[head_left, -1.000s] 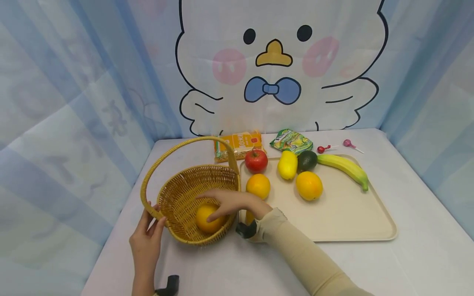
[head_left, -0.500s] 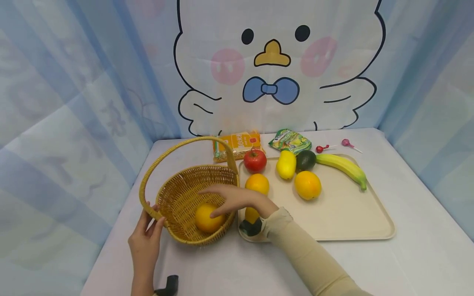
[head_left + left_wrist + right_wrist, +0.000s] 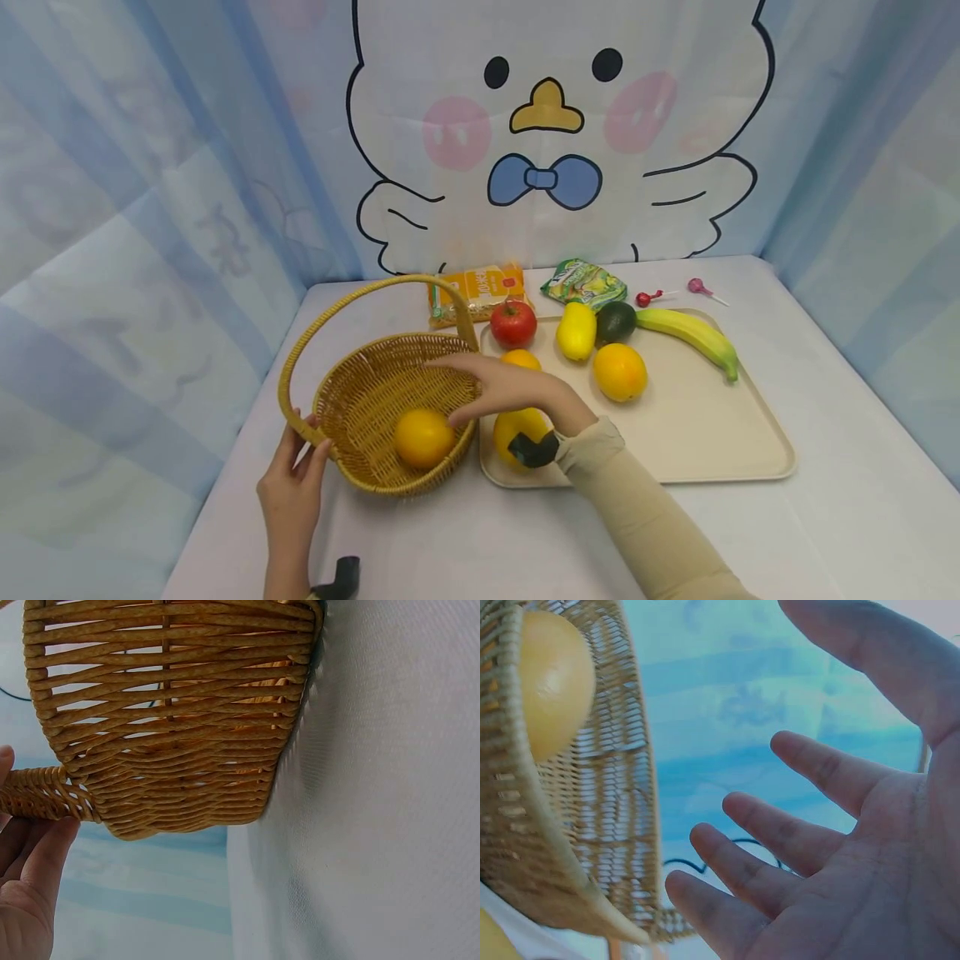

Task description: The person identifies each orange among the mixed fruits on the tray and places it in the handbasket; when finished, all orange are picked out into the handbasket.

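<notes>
Fingers [image 3: 450,365] of the right hand [image 3: 510,387] are spread loosely and nothing is held; they are poised above the near rim of the wicker basket [image 3: 360,392], where an orange [image 3: 423,437] is seen lying. Fingers of the left hand [image 3: 291,492] are curled round the basket handle's base. A tray [image 3: 712,433] of fruit is set beside it on the table [image 3: 825,533].

My head camera looks forward and down over the whole desk [image 3: 465,542]. The one on my left wrist sits low and very close to the basket [image 3: 172,720] wall. My right wrist camera looks up past my palm. All three views share the basket.
</notes>
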A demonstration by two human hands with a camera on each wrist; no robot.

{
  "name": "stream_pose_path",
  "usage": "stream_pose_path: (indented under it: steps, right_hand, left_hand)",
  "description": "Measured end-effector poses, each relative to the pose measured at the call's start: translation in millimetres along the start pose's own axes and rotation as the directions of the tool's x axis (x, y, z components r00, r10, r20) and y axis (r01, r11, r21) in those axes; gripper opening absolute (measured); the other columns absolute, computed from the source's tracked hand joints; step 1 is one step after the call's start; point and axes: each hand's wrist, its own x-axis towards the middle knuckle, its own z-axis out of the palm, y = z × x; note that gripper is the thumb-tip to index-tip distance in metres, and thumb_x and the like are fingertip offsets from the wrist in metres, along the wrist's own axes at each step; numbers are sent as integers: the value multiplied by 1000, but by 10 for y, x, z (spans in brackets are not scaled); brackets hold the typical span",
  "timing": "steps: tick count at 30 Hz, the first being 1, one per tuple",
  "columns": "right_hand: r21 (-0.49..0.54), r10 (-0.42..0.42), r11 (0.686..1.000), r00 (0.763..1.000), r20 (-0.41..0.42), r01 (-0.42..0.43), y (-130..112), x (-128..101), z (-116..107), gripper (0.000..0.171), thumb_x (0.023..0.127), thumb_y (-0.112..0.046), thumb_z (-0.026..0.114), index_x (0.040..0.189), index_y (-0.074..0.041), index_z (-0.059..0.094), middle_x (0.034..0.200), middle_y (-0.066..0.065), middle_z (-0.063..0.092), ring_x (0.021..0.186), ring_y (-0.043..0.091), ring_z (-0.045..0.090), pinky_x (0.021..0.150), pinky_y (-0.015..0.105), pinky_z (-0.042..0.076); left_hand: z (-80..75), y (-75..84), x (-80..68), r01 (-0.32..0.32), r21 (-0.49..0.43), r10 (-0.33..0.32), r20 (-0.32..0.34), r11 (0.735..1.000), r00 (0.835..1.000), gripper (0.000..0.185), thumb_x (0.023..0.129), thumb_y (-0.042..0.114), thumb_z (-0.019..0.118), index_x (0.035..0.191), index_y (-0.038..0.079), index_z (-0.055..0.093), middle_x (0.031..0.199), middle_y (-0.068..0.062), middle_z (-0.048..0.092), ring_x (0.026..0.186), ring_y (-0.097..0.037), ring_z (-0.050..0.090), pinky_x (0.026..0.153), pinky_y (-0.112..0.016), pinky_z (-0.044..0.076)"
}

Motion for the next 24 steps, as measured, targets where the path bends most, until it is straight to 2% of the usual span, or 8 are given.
stream_pose_path:
  steps: [3, 6, 8, 10, 16, 21, 24]
  right_hand:
    - [12, -5, 1000, 999, -36, 6, 18, -88, -63, 76, 81, -36, 73, 146, -30, 34, 153, -7, 31, 142, 17, 27, 119, 43, 28]
    - [34, 2, 999, 998, -67, 1, 42, -191, -125, 77, 80, -36, 73, 146, -31, 34, 154, -8, 30, 142, 19, 27, 117, 47, 31]
    - [45, 16, 999, 996, -90, -12, 76, -251, -157, 77, 80, -36, 73, 145, -31, 34, 154, -6, 29, 142, 21, 27, 116, 50, 33]
    - [50, 48, 998, 992, -114, -43, 108, -313, -188, 77, 79, -36, 74, 145, -33, 34, 154, -6, 29, 142, 23, 28, 115, 51, 33]
    - [67, 109, 993, 981, -164, -99, 203, -470, -260, 78, 78, -39, 74, 145, -34, 34, 154, -7, 29, 141, 24, 29, 115, 55, 31]
    - [119, 132, 986, 978, -162, -113, 277, -570, -277, 77, 79, -36, 74, 144, -35, 33, 154, -9, 29, 143, 22, 24, 116, 58, 26]
    - [142, 145, 982, 975, -166, -122, 319, -619, -269, 76, 79, -32, 74, 144, -34, 34, 154, -6, 30, 142, 24, 25, 115, 61, 26]
  left_hand:
    - [1, 10, 1, 21, 8, -21, 6, 1000, 1000, 62, 85, 5, 67, 141, 19, 44, 125, -15, 63, 106, 19, 49, 82, 1, 44]
    - [5, 16, 2, 33, 19, -33, 10, 999, 999, 62, 86, 6, 67, 142, 19, 44, 126, -15, 62, 114, -3, 59, 82, 1, 44]
    - [6, 20, 0, 38, 23, -38, 11, 999, 999, 62, 86, 6, 67, 142, 19, 44, 127, -15, 62, 115, -21, 60, 82, 1, 44]
    - [7, 13, -1, 41, 20, -42, 13, 999, 999, 62, 86, 6, 67, 142, 18, 43, 127, -15, 62, 115, -30, 59, 82, 1, 44]
    - [7, 0, -8, 62, 42, -63, 7, 997, 998, 62, 86, 9, 67, 142, 22, 43, 127, -10, 62, 115, -21, 60, 81, 2, 45]
    - [7, -9, -10, 54, 27, -55, 9, 998, 998, 61, 87, 10, 66, 142, 22, 43, 127, -12, 62, 114, -24, 60, 81, 2, 45]
    - [8, -17, -9, 56, 28, -56, 5, 998, 998, 61, 87, 11, 66, 142, 23, 43, 127, -11, 62, 114, -7, 59, 81, 1, 45]
